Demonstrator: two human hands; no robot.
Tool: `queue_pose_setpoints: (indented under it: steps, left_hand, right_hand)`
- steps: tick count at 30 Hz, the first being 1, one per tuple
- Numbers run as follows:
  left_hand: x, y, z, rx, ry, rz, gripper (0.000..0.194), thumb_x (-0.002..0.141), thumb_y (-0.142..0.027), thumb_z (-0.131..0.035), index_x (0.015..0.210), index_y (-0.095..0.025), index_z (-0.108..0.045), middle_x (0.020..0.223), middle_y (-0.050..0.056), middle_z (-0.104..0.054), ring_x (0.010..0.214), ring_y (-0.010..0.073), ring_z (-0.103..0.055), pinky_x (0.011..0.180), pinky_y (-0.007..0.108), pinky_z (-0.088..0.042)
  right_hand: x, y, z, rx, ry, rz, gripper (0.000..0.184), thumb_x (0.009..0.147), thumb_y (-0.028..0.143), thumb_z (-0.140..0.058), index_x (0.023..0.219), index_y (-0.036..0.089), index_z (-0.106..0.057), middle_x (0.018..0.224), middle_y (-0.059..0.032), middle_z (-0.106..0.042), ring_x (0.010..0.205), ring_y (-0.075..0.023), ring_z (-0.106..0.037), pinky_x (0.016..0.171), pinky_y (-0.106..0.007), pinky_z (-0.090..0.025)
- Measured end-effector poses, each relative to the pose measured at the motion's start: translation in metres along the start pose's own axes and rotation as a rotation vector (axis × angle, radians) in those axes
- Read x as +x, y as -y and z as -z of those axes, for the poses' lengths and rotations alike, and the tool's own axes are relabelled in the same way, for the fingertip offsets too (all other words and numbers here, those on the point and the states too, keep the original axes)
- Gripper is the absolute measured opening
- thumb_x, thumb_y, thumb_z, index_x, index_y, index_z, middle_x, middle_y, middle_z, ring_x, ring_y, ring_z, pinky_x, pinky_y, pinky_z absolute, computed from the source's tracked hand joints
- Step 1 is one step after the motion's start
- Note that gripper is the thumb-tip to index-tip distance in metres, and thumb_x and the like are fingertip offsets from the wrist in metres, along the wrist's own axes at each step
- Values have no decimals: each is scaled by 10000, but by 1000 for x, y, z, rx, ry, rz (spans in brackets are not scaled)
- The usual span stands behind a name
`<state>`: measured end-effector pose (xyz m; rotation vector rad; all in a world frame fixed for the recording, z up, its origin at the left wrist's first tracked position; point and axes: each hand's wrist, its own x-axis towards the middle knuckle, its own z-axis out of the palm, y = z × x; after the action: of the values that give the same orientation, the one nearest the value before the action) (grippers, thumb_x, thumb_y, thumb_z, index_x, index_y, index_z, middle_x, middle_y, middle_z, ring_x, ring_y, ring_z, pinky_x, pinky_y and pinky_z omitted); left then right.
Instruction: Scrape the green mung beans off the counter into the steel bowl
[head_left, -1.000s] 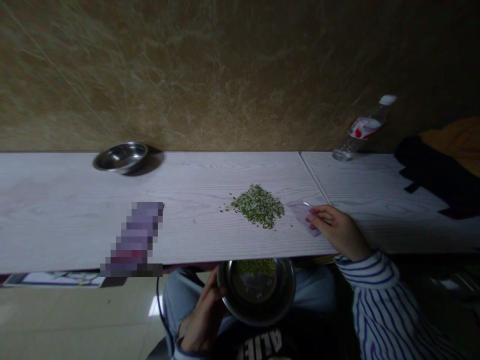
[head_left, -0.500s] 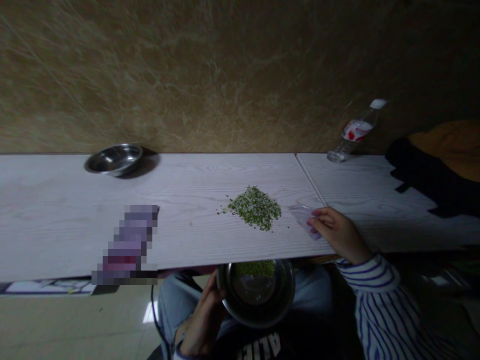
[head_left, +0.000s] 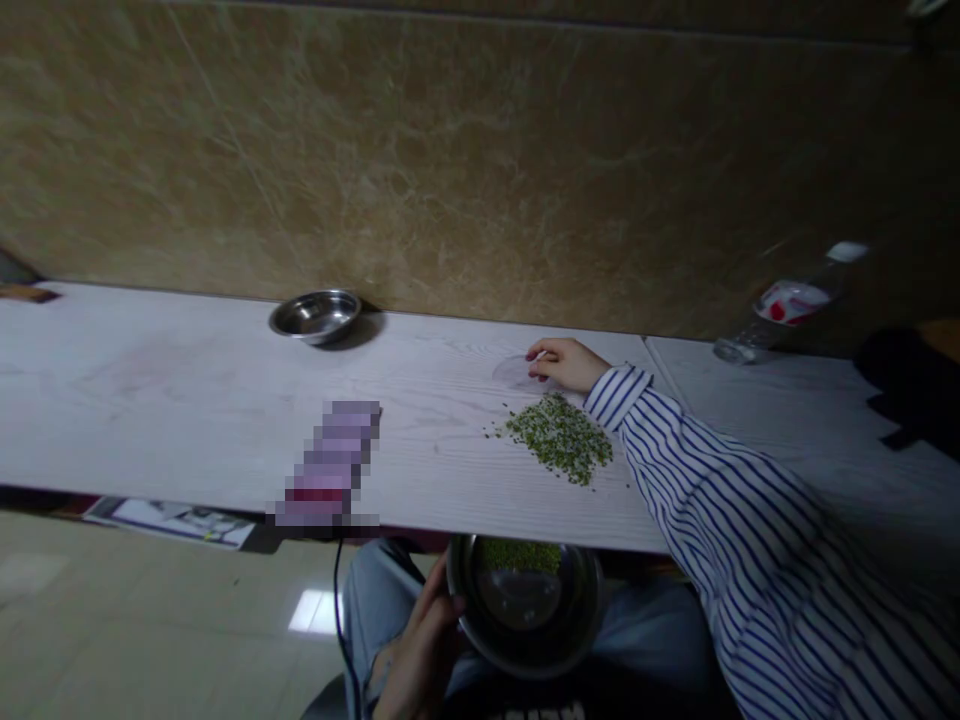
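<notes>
A: Head view, quick: how far along are you looking?

B: Partway, I'm judging. Green bits (head_left: 521,556) are lying in the held bowl (head_left: 536,655) at the near edge of the table (head_left: 187,400), while a loose pile (head_left: 562,440) is sitting on the tabletop — that's what's remaining.

A: Fingers?

B: Your left hand (head_left: 431,635) is gripping the held bowl's left rim. Your right hand (head_left: 566,365) is pinching a clear plastic piece (head_left: 510,370), just beyond the pile.

A: Containers?

B: The held bowl is carrying its green bits along the far side. A second steel bowl (head_left: 315,318) is sitting near the wall (head_left: 450,180), bare metal showing inside. A clear bottle (head_left: 787,300) is standing far right — its fill isn't showing clearly.
</notes>
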<state>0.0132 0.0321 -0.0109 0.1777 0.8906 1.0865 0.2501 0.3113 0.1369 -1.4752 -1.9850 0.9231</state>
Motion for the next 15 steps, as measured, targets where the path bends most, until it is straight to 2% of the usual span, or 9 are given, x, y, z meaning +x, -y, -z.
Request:
queue_pose_setpoints:
  steps: [3,6,9,15]
  left_hand:
    - [-1,-1,4,-22,19,-22,589,698,-229,-691,1281,-281,-633,1364,75,-610,1341,361,-431,1011,469,-405]
    - [-2,-3,7,-26,15,-27,618,695,-240,-694,1306,-289,-616,1385,76,-594,1340,378,-427,1001,485,-411]
    - [-1,-4,10,-35,-4,-33,679,685,-247,-706,1351,-287,-577,1352,95,-619,1326,387,-442,989,494,-417]
    - [-1,-7,13,3,-13,-4,701,744,-251,-667,1421,-287,-487,1370,95,-607,1316,358,-461,994,469,-415]
  right_hand:
    - [33,-1,-16,-23,51,14,131,775,132,-628,902,145,-659,641,-1,-685,594,-115,-638,600,-210,-479]
    - [50,-2,-28,-43,127,29,137,753,175,-670,888,149,-672,653,-1,-695,596,-118,-631,602,-216,-475]
    - [54,1,-36,-49,230,57,158,746,205,-669,895,152,-682,697,-10,-716,640,-126,-643,641,-228,-483]
    - [44,9,-41,-47,466,116,192,728,244,-672,900,162,-694,759,-11,-723,704,-136,-645,676,-246,-488]
